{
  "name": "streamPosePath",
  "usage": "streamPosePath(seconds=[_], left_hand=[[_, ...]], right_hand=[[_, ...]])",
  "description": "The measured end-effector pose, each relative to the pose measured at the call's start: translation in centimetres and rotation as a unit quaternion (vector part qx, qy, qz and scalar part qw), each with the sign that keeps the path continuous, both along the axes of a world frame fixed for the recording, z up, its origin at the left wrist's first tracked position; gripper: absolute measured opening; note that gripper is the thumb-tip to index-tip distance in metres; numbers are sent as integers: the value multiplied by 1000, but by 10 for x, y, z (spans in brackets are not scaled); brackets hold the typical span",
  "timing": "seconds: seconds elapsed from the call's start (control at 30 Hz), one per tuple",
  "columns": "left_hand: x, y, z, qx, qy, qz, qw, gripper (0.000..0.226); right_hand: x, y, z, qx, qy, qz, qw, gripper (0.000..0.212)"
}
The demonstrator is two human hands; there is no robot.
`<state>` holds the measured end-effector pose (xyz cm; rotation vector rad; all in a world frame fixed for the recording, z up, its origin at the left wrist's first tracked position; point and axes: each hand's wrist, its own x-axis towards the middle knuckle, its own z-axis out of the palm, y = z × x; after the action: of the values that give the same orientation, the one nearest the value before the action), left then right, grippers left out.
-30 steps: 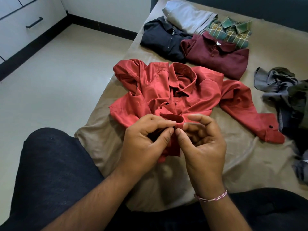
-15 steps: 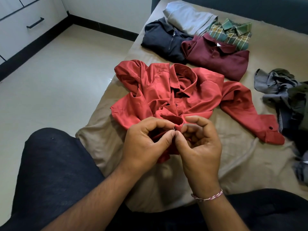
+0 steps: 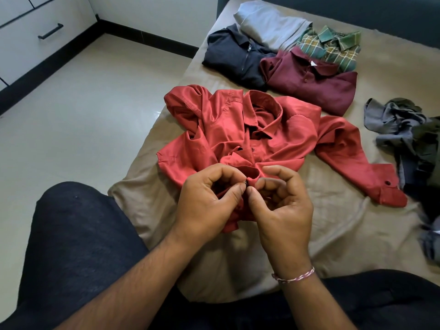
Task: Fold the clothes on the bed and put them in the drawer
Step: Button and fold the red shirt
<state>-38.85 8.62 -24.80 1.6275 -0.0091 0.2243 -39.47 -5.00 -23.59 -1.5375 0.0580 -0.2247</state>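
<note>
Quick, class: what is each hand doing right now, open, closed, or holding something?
Left hand: closed, pinching the red shirt at its front edge by a button.
Right hand: closed, pinching the same shirt edge opposite.

A pale glossy tiled floor point(image 3: 95, 110) spreads well left of the fingers, edged by a black skirting point(image 3: 152, 38), with a red-and-white thread bracelet point(image 3: 294, 277) just below them.

No legible text in view.
The small white tag inside the collar of the maroon shirt point(image 3: 309, 84) is too small to read.
</note>
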Motion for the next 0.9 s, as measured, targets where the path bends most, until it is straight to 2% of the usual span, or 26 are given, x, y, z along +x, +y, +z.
streamPosePath(seconds=[0.13,0.33,0.47,0.7,0.9], left_hand=[[5,4,0,-44,33,-19,998,15],[11,3,-4,-53,49,-36,997,16],[13,6,-6,-39,55,-31,997,17],[15,8,-9,-24,67,-16,997,21],[13,7,-6,54,44,-24,997,26]], right_hand=[[3,-2,0,42,26,11,999,43],[5,-1,-3,186,110,9,976,42],[8,-5,-7,224,147,27,963,39],[12,-5,-13,103,87,70,988,42],[15,-5,-17,-27,12,74,997,46]])
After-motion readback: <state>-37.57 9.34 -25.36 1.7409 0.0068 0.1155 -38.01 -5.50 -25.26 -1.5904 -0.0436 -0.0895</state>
